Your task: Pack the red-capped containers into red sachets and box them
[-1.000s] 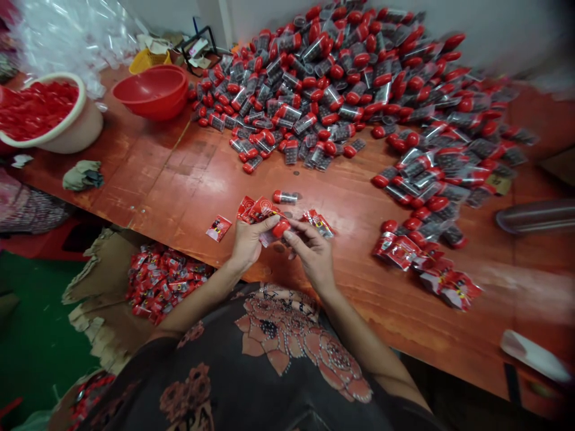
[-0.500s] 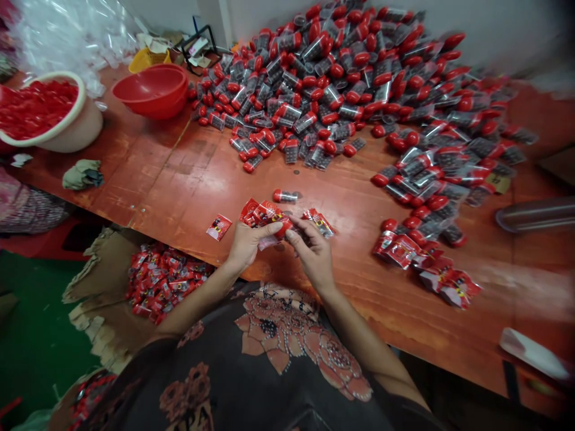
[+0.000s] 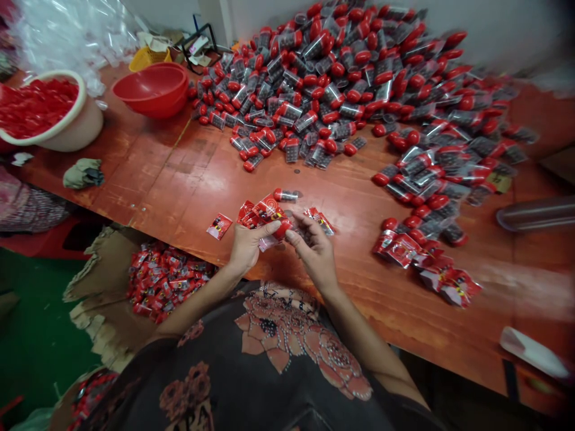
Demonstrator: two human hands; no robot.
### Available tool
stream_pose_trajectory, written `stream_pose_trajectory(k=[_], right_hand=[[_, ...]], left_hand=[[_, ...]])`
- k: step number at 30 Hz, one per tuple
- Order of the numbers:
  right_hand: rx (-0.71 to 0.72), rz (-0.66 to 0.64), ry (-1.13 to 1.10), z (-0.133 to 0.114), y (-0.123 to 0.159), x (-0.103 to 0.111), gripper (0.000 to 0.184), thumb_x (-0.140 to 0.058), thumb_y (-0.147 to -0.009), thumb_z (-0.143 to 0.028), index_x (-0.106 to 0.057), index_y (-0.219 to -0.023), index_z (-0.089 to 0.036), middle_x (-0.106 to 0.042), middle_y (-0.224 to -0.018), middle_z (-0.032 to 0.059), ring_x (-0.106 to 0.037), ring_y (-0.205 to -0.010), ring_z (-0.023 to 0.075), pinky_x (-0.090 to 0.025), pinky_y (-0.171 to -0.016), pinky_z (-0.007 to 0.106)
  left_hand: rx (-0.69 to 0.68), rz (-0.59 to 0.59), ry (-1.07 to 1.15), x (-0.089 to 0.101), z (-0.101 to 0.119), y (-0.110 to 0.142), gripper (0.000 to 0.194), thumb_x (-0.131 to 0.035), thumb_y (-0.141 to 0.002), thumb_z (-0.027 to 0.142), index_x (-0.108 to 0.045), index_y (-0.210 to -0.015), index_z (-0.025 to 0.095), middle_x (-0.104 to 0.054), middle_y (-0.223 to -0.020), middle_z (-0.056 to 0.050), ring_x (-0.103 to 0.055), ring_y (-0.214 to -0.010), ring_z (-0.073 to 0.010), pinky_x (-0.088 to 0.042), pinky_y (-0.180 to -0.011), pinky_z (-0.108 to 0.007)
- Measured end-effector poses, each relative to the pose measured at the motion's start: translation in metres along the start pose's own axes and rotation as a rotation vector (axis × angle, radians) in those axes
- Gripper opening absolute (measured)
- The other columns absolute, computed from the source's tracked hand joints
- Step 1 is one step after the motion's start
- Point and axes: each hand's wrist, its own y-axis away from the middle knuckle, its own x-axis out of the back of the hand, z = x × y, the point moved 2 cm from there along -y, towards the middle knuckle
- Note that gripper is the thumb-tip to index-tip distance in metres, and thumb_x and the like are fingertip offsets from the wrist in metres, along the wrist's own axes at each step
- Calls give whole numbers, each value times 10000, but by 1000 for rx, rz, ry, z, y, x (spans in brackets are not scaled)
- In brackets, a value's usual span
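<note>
My left hand (image 3: 246, 245) and my right hand (image 3: 314, 251) meet over the near edge of the red-brown table (image 3: 179, 179). Both are closed on a small red-capped clear tube (image 3: 281, 229) and a bunch of red printed packets (image 3: 260, 212) fanned above the left fingers. One single tube (image 3: 286, 195) lies just beyond the hands. A loose packet (image 3: 219, 227) lies to the left, a few more packets (image 3: 320, 219) to the right of my fingers.
A large heap of red-capped tubes (image 3: 350, 78) covers the far and right table. More red packets (image 3: 426, 266) lie at right. A red bowl (image 3: 151, 91) and a white basin of red caps (image 3: 40, 111) stand at left. A cardboard box of packed items (image 3: 166, 278) sits below the table edge.
The packets in my left hand have risen and fanned a little; both hands stay in the same spot with small finger motions.
</note>
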Motion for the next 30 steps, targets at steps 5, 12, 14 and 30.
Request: stream_pose_trajectory(k=[5,12,14,30], right_hand=[[-51,-5,-76,-4,2,-5,365,-695,-792,-364,-605,-1139,-295,-627,-977,28,-617,-853,182,-560,-739,356],[-35,39,-36,-3,-1,-2,371,-671,-807,-357,-607,-1168,-300,-648,-1043,37,-622,-885,188,-565,-733,364],[-21,49,14,-1,0,-1,360,-641,-828,-346,-618,-1186,-310,-658,-1063,44,-628,-926,208,-570,-744,391],[251,103,238,-11,5,-1,321,-568,-911,-277,-649,-1204,-379,-632,-1091,38,-597,-1061,216,-504,-961,456]], left_hand=[[-44,56,45,-4,1,2,214,-843,-616,215,-736,-797,176,-747,-806,-43,-685,-669,-165,-579,-680,-327],[45,25,2,-2,-1,5,236,-843,-622,251,-740,-822,177,-746,-823,-63,-676,-622,-183,-555,-584,-327],[58,19,11,-3,-3,6,249,-840,-624,256,-742,-838,177,-750,-859,-74,-686,-652,-199,-556,-586,-334],[0,99,79,-5,-6,9,246,-836,-625,228,-715,-833,177,-742,-827,-51,-684,-678,-175,-558,-642,-323]])
